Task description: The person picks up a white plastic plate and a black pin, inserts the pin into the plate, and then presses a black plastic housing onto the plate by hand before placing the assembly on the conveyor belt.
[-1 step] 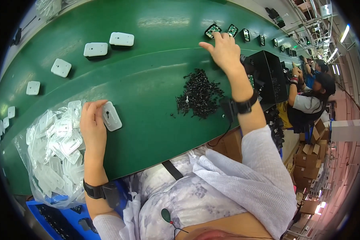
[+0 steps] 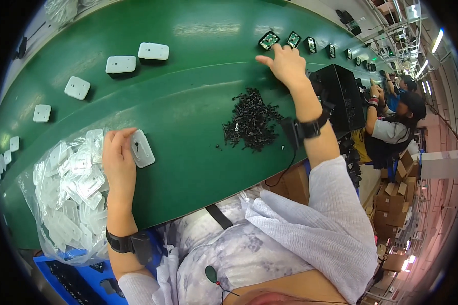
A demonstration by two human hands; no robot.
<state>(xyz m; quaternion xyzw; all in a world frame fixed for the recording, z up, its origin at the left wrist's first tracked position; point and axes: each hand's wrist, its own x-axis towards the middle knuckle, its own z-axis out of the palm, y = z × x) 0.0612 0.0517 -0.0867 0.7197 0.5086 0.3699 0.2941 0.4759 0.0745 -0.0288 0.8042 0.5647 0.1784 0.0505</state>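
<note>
My left hand [image 2: 119,152] rests on the green work surface with its fingers curled at the edge of a translucent white plastic cover [image 2: 144,149] that has a small black part at its middle. The thumb is mostly hidden. My right hand [image 2: 288,65] reaches to the far side, thumb spread wide and fingers stretched out, with nothing visible in it. Just beyond its fingertips lie a black housing with a green circuit board [image 2: 268,40] and a second such housing [image 2: 293,39]. Between my arms is a heap of small black parts [image 2: 252,122].
A clear bag of translucent covers [image 2: 76,195] lies left of my left hand. Several white cases [image 2: 120,64] stand along the far left. A black bin [image 2: 347,96] is beside my right forearm; a blue crate [image 2: 56,269] sits at lower left. Co-workers [image 2: 392,132] are at the right.
The housings and white cases have shifted slightly left along the surface. My right hand has drawn back a touch, its thumb still spread. My left hand and its cover stay put.
</note>
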